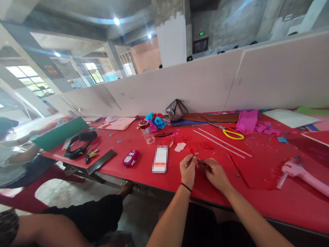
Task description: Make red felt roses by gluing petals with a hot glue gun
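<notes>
My left hand (188,168), a dark band at its wrist, pinches a small piece of red paper (192,150) whose tip shows above the fingers. Close on its right is my right hand (215,173), fingers curled together at the same spot; what they grip is mostly hidden. Just beyond the hands lie loose red paper petals (206,145) and a pale pink paper cut-out (180,147). A phone (159,159) lies left of my left hand. Two thin clear sticks (222,142) stretch out beyond my right hand.
On the red table (259,209) are yellow-handled scissors (233,134), a pink glue gun (304,173), a glass jar (147,133), blue and red paper flowers (156,120), a purple case (130,158) and a grey bag (176,110). Another person (15,154) sits at the far left.
</notes>
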Demonstrator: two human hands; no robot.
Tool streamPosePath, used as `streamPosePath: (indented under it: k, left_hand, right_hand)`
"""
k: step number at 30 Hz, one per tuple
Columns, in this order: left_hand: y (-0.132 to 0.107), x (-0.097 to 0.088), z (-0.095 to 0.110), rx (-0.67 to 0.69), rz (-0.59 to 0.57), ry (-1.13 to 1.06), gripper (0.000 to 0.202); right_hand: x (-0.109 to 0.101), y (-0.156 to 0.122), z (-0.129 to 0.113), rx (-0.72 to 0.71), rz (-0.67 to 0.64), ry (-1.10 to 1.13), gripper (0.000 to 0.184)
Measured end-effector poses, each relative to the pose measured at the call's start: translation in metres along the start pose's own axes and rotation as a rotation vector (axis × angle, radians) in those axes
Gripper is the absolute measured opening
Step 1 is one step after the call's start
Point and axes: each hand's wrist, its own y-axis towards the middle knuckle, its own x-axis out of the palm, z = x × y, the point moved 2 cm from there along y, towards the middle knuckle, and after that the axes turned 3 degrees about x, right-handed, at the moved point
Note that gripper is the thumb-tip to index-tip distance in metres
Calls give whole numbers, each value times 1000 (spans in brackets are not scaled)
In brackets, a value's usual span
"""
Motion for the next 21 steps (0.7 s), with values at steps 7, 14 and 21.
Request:
streamPosePath:
  k: [7,14,21]
  left_hand:
    - [8,23,-3,-90,-2,-150,33]
    - [40,36,-11,-122,49,-318,35]
    - [81,21,-2,-69,42,-468,37]
  right_hand:
    - [-1,0,9,97,100,29,22]
    - [2,-5,20,203,233,37,33]
    - [-22,56,10,163,224,4,23]
